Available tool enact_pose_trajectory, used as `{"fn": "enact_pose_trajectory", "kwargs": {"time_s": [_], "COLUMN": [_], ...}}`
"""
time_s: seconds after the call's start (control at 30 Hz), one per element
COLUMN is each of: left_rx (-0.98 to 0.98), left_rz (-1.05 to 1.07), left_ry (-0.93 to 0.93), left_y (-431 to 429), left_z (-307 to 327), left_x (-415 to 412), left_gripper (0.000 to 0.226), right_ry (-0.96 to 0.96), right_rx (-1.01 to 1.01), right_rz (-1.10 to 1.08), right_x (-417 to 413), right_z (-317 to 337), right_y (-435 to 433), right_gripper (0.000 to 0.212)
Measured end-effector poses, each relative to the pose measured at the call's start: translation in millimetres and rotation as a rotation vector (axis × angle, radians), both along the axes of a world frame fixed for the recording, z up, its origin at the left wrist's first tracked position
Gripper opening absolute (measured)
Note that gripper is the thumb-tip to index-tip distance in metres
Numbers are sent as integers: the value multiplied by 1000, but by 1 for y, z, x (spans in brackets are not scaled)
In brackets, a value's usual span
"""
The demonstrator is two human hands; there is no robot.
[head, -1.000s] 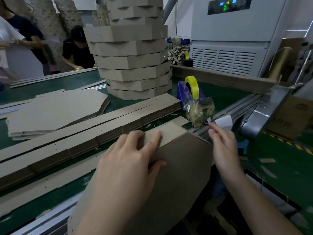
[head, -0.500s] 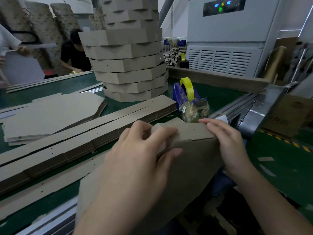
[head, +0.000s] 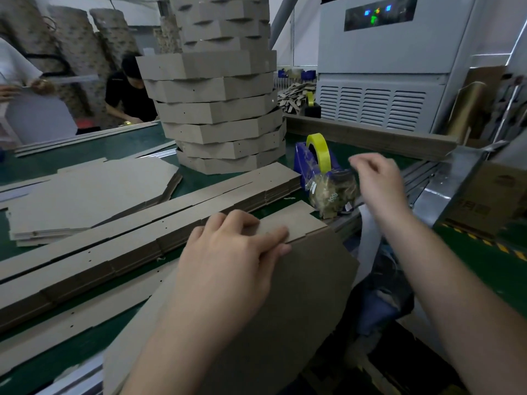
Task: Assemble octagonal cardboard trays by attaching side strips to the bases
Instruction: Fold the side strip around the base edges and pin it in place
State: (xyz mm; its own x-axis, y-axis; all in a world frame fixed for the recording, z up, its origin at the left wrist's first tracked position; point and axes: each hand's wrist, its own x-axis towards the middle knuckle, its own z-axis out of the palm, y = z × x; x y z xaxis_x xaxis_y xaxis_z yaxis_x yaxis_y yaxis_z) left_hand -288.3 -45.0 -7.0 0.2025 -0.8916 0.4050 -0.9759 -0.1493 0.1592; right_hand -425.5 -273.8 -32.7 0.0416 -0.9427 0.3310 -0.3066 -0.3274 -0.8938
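An octagonal cardboard base [head: 302, 286] leans over the table's near edge in front of me. A side strip [head: 296, 220] lies along its top edge. My left hand [head: 228, 258] presses strip and base together, fingers curled over the joint. My right hand [head: 376, 181] is raised and blurred beside the blue tape dispenser [head: 308, 163] with its yellow tape roll [head: 320, 151]; its fingers are bent, and whether they pinch tape is unclear.
Flat side strips [head: 142, 232] lie in rows across the green table [head: 85, 149]. Flat bases [head: 85, 192] are piled at left. A tall stack of finished trays [head: 222, 109] stands behind. A clear bag [head: 332, 192] sits by the dispenser. People work at the far left.
My right hand has left the strip's right end and risen to the tape dispenser. My left hand stays pressed on the strip and base.
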Motion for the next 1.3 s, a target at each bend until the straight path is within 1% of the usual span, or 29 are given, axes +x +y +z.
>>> {"fn": "enact_pose_trajectory", "kwargs": {"time_s": [0.1, 0.13, 0.17, 0.23, 0.33, 0.4, 0.5, 0.6, 0.7, 0.77, 0.8, 0.83, 0.9, 0.97, 1.0, 1.03, 1.1, 1.2, 1.27, 1.3], "left_rx": [-44, -53, -62, -79, -80, -75, -49, -19, -16, -26, -28, -31, -36, -48, -53, -55, -61, -73, -83, -86], "left_rz": [13, 13, 12, 8, 8, 22, 45, 46, 28, 22, 19, 15, 10, 13, 16, 17, 16, 8, 6, 6], "left_ry": [31, 41, 47, 53, 68, 69, 80, 93, 101, 102, 98, 97, 107, 125, 129, 129, 118, 106, 100, 97], "left_y": [2, 3, 3, 4, 5, 6, 6, 5, 5, 4, 4, 3, 3, 3, 3, 2, 2, 2, 2, 2], "left_z": [-5, -6, -7, -8, -9, -8, -7, -6, -6, -6, -6, -7, -7, -8, -8, -8, -8, -8, -8, -8], "left_x": [4, 5, 6, 8, 9, 9, 8, 9, 10, 10, 10, 10, 10, 10, 10, 10, 9, 9, 9, 8], "left_gripper": [30, 30, 30, 28, 30, 32, 38, 41, 38, 35, 34, 33, 33, 33, 32, 32, 32, 31, 29, 28], "right_ry": [210, 233, 223, 147, -75, -190, -302, -476, -654, -688, -636, -522, -138, 266, 401, 478, 509, 472, 361, 251], "right_rx": [274, 346, 406, 475, 555, 600, 578, 424, 256, 177, 140, 104, 57, 33, 9, -26, -143, -345, -418, -443], "right_rz": [54, 87, 105, 90, 74, 77, 82, 107, 210, 259, 254, 223, 121, -49, -116, -144, -83, 122, 353, 503], "right_x": [7, 11, 14, 17, 16, 15, 14, 12, 5, -1, -4, -7, -15, -28, -33, -38, -39, -30, -22, -18], "right_z": [15, 17, 20, 22, 19, 20, 19, 2, -20, -31, -35, -38, -43, -45, -44, -40, -28, 2, 27, 36], "right_y": [-40, -43, -44, -47, -53, -56, -55, -44, -35, -31, -29, -28, -26, -24, -20, -13, 4, 37, 61, 73], "right_gripper": [32, 33, 31, 23, 16, 11, 14, 20, 35, 41, 40, 36, 27, 22, 20, 19, 16, 14, 16, 17]}}
